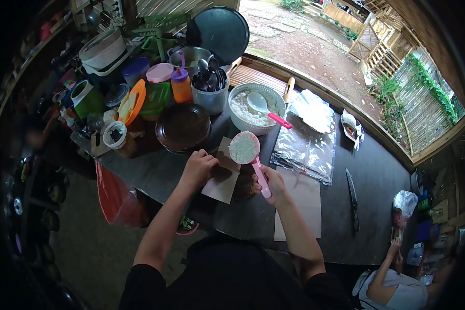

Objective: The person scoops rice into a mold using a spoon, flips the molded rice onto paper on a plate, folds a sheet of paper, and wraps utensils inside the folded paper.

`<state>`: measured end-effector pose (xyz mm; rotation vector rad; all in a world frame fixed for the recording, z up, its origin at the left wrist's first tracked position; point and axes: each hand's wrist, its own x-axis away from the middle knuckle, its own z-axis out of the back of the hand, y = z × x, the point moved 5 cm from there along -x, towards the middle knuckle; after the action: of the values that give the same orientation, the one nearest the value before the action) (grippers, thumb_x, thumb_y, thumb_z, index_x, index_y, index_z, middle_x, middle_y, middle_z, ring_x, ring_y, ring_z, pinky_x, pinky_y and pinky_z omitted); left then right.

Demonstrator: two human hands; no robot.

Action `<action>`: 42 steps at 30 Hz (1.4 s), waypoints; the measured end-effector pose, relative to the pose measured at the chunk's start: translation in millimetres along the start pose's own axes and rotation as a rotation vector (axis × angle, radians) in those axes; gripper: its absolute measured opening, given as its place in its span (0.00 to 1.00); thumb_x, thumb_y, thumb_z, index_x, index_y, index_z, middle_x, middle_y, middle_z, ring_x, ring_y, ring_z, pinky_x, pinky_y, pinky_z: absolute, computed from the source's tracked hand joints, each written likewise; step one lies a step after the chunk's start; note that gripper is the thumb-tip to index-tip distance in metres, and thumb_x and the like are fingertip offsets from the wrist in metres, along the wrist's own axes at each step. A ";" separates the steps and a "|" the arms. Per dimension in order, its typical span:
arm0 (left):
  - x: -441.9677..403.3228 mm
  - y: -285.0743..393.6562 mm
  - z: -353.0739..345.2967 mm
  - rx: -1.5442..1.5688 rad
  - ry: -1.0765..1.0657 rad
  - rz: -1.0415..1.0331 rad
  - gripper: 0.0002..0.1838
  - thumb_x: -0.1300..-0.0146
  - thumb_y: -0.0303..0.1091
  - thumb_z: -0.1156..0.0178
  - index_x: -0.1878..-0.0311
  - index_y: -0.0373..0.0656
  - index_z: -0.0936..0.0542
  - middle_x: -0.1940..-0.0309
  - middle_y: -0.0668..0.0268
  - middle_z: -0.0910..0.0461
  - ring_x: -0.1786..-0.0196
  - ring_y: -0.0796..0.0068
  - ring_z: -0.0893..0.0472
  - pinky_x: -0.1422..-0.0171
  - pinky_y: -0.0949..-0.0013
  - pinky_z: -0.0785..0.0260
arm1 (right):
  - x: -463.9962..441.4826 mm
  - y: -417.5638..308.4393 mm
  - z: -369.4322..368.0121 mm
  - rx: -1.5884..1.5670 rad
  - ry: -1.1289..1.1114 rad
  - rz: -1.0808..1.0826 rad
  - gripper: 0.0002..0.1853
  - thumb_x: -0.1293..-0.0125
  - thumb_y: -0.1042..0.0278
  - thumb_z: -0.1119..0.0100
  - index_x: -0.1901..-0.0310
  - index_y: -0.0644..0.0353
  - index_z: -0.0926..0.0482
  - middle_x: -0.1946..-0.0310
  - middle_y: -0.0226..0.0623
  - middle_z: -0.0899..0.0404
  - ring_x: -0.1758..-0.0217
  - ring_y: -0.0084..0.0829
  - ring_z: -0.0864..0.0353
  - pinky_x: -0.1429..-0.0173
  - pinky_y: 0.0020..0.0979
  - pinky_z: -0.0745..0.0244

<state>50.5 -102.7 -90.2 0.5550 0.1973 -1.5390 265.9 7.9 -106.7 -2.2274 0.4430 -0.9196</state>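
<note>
Head view: stretching both forearms forward over the desk [380, 222]. Gripping the pink scoop [258, 168], heaped with rice [244, 148], in the right hand [273, 187], tilting its bowl end away and leftward. Curling the fingers of the left hand [198, 167] at the brown paper [220, 190]; being unable to tell whether pinching it. Having the dark round pan [183, 125] standing in the way just beyond the left hand, the rice bowl [243, 124] and plastic bags [294, 155] beyond the right, the knife [353, 199] lying farther right.

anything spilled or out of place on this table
No clear spill or damage; the scoop in the right hand holds its rice. Slightly odd: the knife lies loose, blade bare, on the table right of the larger brown sheet.
</note>
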 end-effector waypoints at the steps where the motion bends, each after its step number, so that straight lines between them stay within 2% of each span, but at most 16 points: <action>1: 0.4 0.4 -0.2 -0.016 0.004 -0.007 0.07 0.47 0.29 0.36 0.64 0.50 0.14 0.66 0.72 0.15 0.56 0.67 0.21 0.49 0.64 0.30 | 0.4 0.0 -1.2 0.001 0.001 -0.002 0.12 0.23 0.62 0.54 0.48 0.60 0.30 0.71 0.35 0.25 0.80 0.27 0.27 0.77 0.30 0.32; 7: 4.0 1.7 1.2 0.034 0.065 -0.014 0.10 0.47 0.27 0.37 0.62 0.50 0.13 0.63 0.72 0.14 0.56 0.67 0.21 0.49 0.64 0.30 | -2.4 -3.0 -3.7 0.070 -0.007 0.069 0.13 0.23 0.64 0.53 0.42 0.57 0.29 0.72 0.34 0.25 0.80 0.26 0.27 0.78 0.30 0.31; 10: 3.5 3.7 6.8 0.042 0.036 0.046 0.11 0.47 0.25 0.38 0.61 0.49 0.13 0.63 0.70 0.13 0.56 0.66 0.21 0.48 0.63 0.29 | -3.9 -1.8 -2.4 0.109 -0.004 0.100 0.15 0.22 0.64 0.52 0.39 0.57 0.29 0.72 0.33 0.25 0.80 0.25 0.27 0.78 0.29 0.31; 15: 6.0 -0.1 2.4 0.094 0.045 0.031 0.11 0.47 0.25 0.39 0.61 0.47 0.13 0.63 0.68 0.14 0.56 0.64 0.20 0.47 0.62 0.27 | -3.9 -3.9 -5.2 0.217 0.012 0.176 0.21 0.22 0.64 0.53 0.31 0.56 0.30 0.71 0.31 0.25 0.80 0.23 0.27 0.78 0.27 0.31; 19: 6.6 0.7 3.5 0.082 0.044 0.028 0.11 0.47 0.26 0.39 0.61 0.47 0.13 0.63 0.68 0.14 0.56 0.64 0.20 0.47 0.63 0.28 | -2.6 -4.4 -12.0 0.263 0.028 0.211 0.23 0.22 0.65 0.53 0.28 0.55 0.31 0.71 0.30 0.25 0.79 0.21 0.28 0.77 0.25 0.31; 24: 6.0 3.1 6.1 0.030 0.054 0.039 0.11 0.46 0.27 0.40 0.61 0.47 0.13 0.64 0.69 0.14 0.56 0.66 0.21 0.50 0.63 0.30 | 1.0 -11.7 -21.7 0.416 0.051 0.314 0.27 0.22 0.67 0.52 0.24 0.54 0.36 0.71 0.29 0.27 0.77 0.18 0.30 0.75 0.23 0.31; 28: 6.6 4.4 6.3 0.008 0.060 0.036 0.11 0.46 0.27 0.40 0.61 0.48 0.14 0.63 0.70 0.14 0.56 0.66 0.21 0.51 0.62 0.31 | 0.7 -15.0 -23.6 0.458 0.056 0.336 0.27 0.22 0.67 0.52 0.23 0.54 0.36 0.70 0.28 0.27 0.77 0.19 0.30 0.75 0.23 0.31; 30: 6.9 5.8 6.4 -0.007 0.063 0.034 0.11 0.46 0.28 0.40 0.60 0.48 0.14 0.63 0.70 0.15 0.56 0.66 0.21 0.50 0.63 0.31 | -1.7 -14.6 -21.4 0.429 0.063 0.319 0.29 0.22 0.68 0.53 0.21 0.54 0.40 0.72 0.28 0.28 0.80 0.18 0.30 0.76 0.23 0.31; 42: 8.8 5.4 6.9 -0.053 0.066 0.047 0.11 0.45 0.28 0.40 0.59 0.48 0.13 0.61 0.72 0.15 0.55 0.68 0.23 0.47 0.64 0.33 | -8.0 -9.4 -16.2 0.456 0.068 0.345 0.30 0.22 0.67 0.51 0.21 0.56 0.42 0.71 0.28 0.28 0.78 0.17 0.30 0.76 0.22 0.32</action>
<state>54.6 -114.0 -87.1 0.5649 0.2726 -1.4667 249.2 11.3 -95.6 -1.6488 0.5642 -0.8157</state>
